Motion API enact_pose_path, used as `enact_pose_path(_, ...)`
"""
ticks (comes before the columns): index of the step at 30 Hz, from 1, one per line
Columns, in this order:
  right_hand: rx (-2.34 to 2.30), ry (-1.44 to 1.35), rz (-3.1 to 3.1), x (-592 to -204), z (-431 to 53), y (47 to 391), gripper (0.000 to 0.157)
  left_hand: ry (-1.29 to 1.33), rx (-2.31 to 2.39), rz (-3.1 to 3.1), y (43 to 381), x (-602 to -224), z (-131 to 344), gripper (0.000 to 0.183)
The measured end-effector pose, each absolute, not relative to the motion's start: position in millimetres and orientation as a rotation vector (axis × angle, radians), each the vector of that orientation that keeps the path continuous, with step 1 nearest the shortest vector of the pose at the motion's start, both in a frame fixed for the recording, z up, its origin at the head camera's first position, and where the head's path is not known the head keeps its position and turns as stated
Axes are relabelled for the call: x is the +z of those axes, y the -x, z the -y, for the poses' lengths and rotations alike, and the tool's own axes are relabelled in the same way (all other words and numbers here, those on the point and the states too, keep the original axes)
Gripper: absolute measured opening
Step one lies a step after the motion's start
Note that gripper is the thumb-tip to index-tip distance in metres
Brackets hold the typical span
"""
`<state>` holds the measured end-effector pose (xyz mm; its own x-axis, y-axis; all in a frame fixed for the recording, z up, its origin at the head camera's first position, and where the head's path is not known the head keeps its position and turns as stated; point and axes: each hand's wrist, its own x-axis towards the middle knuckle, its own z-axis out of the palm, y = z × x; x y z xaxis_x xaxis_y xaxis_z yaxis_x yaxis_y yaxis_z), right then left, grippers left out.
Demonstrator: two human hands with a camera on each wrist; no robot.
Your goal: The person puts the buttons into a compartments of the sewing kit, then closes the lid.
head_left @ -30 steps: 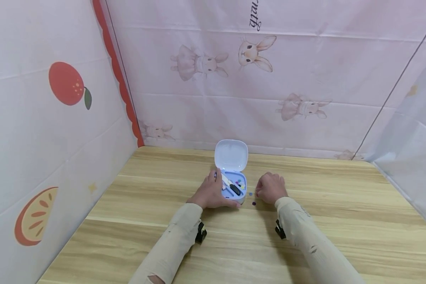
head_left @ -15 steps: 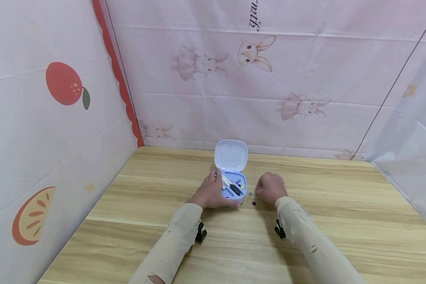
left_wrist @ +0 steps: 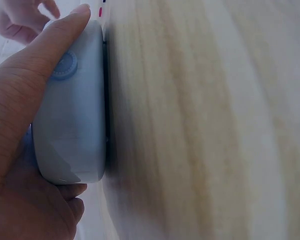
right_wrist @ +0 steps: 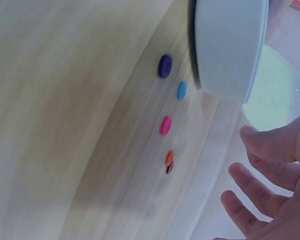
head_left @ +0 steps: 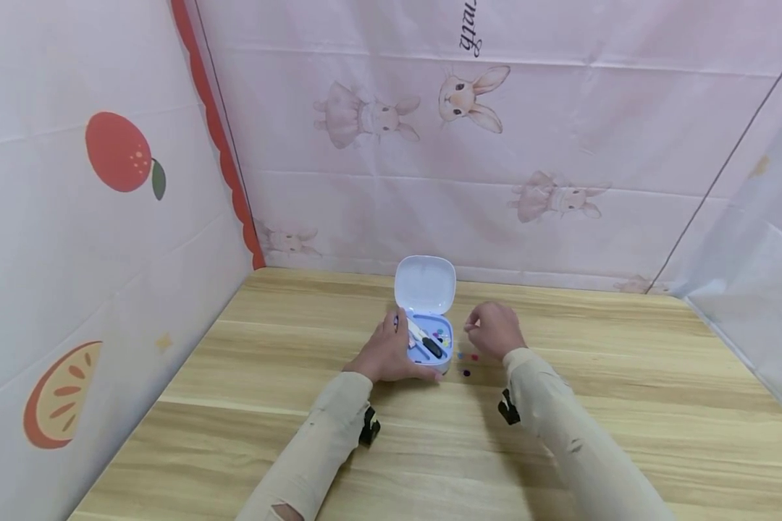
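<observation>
While left hand (head_left: 391, 352) grips left and near sides of open blue case (left_wrist: 72, 125), right hand (head_left: 495, 331) hovers to its right, fingers loosely bent, nothing visible in grasp. Pink disc (right_wrist: 165, 126), blue disc (right_wrist: 182, 90), purple disc (right_wrist: 165, 66) lie on table (head_left: 430, 456) right of case.

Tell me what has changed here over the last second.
The right hand has moved forward, leaving the red disc that was at its fingertips in plain view. Whether it had gripped that disc is unclear. The left hand still holds the box, the lid stays open, and the blue disc and dark purple disc lie where they were.
</observation>
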<state>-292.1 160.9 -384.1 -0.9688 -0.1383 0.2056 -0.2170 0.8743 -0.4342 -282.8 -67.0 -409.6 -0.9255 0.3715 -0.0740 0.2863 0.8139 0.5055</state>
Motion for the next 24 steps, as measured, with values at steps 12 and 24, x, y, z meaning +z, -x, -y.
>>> enact_pose_path(12, 0.893, -0.201, 2.792, -384.5, -132.7, 292.9, 0.006, -0.562, 0.730, -2.835, 283.8, -410.3, 67.0, 0.145)
enact_pose_path(24, 0.908, -0.208, 2.786, -390.5, -118.8, 292.7, 0.008, -0.544, 0.723, -2.846, 277.8, -409.1, 64.7, 0.144)
